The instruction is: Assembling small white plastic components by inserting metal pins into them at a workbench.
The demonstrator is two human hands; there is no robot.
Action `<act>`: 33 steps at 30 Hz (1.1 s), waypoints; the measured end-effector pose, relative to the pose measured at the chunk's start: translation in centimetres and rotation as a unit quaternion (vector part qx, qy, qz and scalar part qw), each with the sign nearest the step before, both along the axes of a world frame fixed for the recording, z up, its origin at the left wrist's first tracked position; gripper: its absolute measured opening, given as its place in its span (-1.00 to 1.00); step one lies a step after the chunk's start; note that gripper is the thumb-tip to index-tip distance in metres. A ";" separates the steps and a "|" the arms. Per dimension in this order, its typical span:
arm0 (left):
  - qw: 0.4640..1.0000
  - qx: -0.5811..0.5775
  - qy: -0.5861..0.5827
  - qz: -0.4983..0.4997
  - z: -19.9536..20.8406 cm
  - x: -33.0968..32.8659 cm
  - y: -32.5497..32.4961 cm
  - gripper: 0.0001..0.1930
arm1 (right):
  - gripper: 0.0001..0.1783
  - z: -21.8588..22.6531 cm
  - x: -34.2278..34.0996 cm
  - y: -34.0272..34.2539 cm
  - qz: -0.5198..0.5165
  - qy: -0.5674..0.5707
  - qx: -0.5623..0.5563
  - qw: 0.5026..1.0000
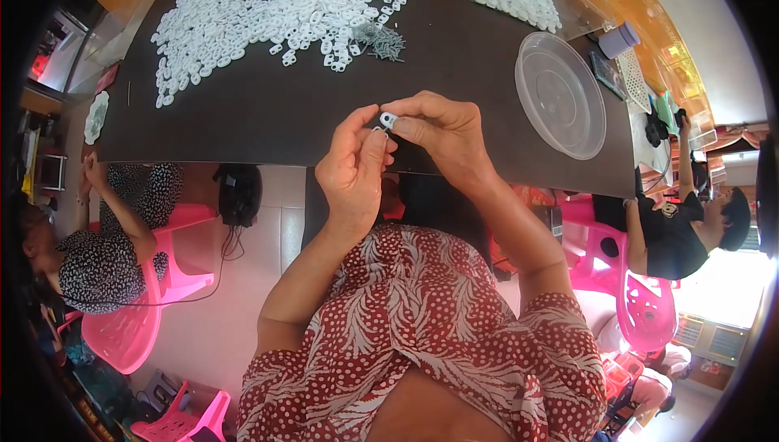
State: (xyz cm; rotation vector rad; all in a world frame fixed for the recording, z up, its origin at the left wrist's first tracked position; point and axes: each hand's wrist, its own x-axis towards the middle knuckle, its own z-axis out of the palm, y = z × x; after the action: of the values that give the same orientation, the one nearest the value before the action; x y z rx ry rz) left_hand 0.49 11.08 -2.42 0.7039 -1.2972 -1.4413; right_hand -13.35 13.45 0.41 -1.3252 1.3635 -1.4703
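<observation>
Both of my hands meet just over the near edge of the dark table. Between the thumb and fingers of my right hand is a small white oval plastic piece with a dark hole. My left hand pinches close beside it, thumb against fingers, on what looks like a second small white piece, mostly covered by the fingertips. Beyond my hands spreads a large pile of white oval plastic pieces. A small heap of thin grey pins lies at its right end.
At the right lies a round clear plastic lid or tray. Behind it is a clear bin of white pieces, near a purple cup. People sit on pink chairs at both sides. A green-white object lies at the left edge.
</observation>
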 end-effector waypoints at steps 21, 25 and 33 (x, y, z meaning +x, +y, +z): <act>0.990 0.094 0.101 -0.023 -0.3 -0.1 0.0 -0.74 | -0.87 0.4 2.3 0.7 -0.037 -0.004 0.022 0.999; 0.989 0.108 0.095 -0.027 0.1 -0.2 0.0 -0.75 | -0.87 0.0 1.9 0.6 -0.035 0.010 0.007 0.999; 0.968 0.190 0.160 -0.016 0.6 -0.3 -0.4 -0.79 | -0.76 -0.4 2.0 0.9 -0.043 0.096 -0.028 0.994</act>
State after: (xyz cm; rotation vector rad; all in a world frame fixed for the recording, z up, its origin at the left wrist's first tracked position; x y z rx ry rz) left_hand 0.14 10.67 -1.79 0.6641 -0.7943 -1.7721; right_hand -11.32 14.34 -0.04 -1.4920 1.5288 -1.4778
